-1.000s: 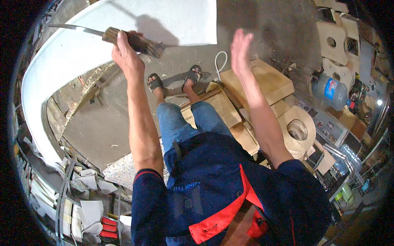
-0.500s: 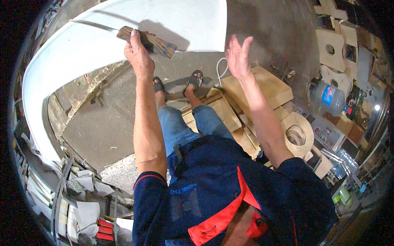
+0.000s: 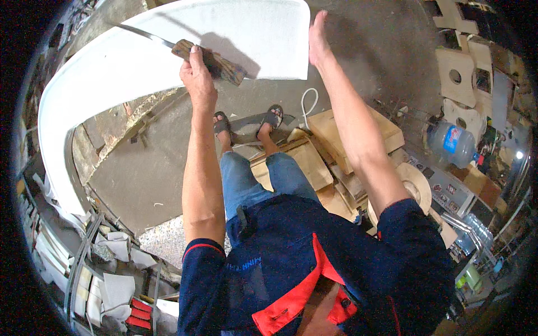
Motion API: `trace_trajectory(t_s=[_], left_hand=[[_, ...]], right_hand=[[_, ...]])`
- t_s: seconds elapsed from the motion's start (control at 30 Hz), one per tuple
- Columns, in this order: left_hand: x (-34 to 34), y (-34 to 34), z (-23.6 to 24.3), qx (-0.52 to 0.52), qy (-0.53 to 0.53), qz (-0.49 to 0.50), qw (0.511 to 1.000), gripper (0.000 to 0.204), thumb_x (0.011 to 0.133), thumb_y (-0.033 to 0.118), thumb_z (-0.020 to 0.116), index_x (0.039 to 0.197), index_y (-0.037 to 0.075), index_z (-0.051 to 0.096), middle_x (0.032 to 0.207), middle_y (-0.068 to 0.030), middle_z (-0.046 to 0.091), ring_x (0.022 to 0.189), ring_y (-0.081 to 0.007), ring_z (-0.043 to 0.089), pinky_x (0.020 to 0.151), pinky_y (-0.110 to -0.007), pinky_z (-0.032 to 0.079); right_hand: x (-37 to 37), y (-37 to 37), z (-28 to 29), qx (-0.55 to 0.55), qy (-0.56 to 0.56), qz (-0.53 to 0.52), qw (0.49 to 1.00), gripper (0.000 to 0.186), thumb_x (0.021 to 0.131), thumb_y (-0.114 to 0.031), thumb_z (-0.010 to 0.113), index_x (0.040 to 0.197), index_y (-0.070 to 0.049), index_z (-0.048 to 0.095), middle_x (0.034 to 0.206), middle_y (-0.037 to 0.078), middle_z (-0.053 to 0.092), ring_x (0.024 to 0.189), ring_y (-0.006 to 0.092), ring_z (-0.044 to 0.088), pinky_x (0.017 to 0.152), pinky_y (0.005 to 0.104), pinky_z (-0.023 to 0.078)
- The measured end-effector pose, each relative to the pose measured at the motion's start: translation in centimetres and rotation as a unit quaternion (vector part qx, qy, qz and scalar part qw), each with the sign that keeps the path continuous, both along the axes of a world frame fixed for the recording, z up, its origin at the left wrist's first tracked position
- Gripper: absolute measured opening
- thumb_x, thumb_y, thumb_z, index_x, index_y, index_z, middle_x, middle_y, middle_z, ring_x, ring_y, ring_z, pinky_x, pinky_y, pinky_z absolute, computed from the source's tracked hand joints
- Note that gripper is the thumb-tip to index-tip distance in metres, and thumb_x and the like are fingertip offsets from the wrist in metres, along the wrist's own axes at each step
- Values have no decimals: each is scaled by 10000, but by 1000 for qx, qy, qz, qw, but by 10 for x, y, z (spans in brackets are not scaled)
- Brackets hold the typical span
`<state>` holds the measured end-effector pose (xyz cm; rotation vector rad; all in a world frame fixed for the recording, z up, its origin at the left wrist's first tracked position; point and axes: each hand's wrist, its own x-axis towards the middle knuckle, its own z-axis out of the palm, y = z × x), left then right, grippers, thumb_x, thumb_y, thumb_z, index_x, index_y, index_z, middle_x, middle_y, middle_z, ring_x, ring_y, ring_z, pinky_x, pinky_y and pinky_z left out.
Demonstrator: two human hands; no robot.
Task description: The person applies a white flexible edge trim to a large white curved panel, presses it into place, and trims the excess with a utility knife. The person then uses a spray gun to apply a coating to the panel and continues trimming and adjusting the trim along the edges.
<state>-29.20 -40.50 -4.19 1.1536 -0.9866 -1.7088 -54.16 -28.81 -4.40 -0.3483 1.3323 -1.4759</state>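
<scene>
My left hand (image 3: pixel 198 84) is closed round the wide wooden handle of a knife (image 3: pixel 227 68), thumb on top. Its long, narrow metal blade points to the far left, over a big curved white sheet (image 3: pixel 120 70) that looks like foam or padding. The knife casts a shadow on the sheet. At the sheet's right end is my right hand (image 3: pixel 319 43), fingers stretched out and thumb raised, holding nothing. The palm side lies along that edge; whether it presses on it I cannot tell.
Wooden boxes and boards (image 3: pixel 358 131) stand right of my legs, beside a white cord loop (image 3: pixel 307 103). Farther right are cut-out plywood panels (image 3: pixel 457 75) and a large water bottle (image 3: pixel 451 143). A metal rack with white offcuts (image 3: pixel 117 291) stands at the lower left.
My right hand has moved away from me, to the right edge of the white sheet. My left hand keeps its grip on the knife. The whole view has shifted slightly.
</scene>
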Motion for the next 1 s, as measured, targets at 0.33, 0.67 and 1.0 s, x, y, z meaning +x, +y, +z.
trace_trajectory(t_s=[0.33, 0.67, 1.0], left_hand=[[32, 33, 22, 37, -12, 12, 999, 483, 1037, 492, 487, 915, 46, 629, 772, -8, 557, 659, -110, 477, 610, -307, 412], [23, 221, 38, -78, -138, -297, 942, 404, 975, 437, 625, 933, 39, 678, 765, -94, 614, 748, -233, 581, 701, -386, 495], [-4, 41, -19, -606, -400, -283, 626, 823, 790, 444, 786, 1471, 103, 472, 1550, -88, 447, 1452, -353, 371, 1174, -517, 313]], right_hand=[[125, 150, 50, 195, 308, 97, 926, 673, 1035, -484, 469, 1467, 30, 425, 1529, 230, 436, 1420, 340, 426, 1151, 416, 363], [156, 197, 97, 136, 453, 142, 870, 584, 818, -8, 643, 1375, 33, 476, 1252, 256, 618, 1158, 392, 628, 960, 427, 505], [134, 255, 69, 159, 537, 43, 827, 500, 886, -142, 719, 1317, 8, 515, 1040, 207, 679, 922, 350, 681, 815, 430, 527]])
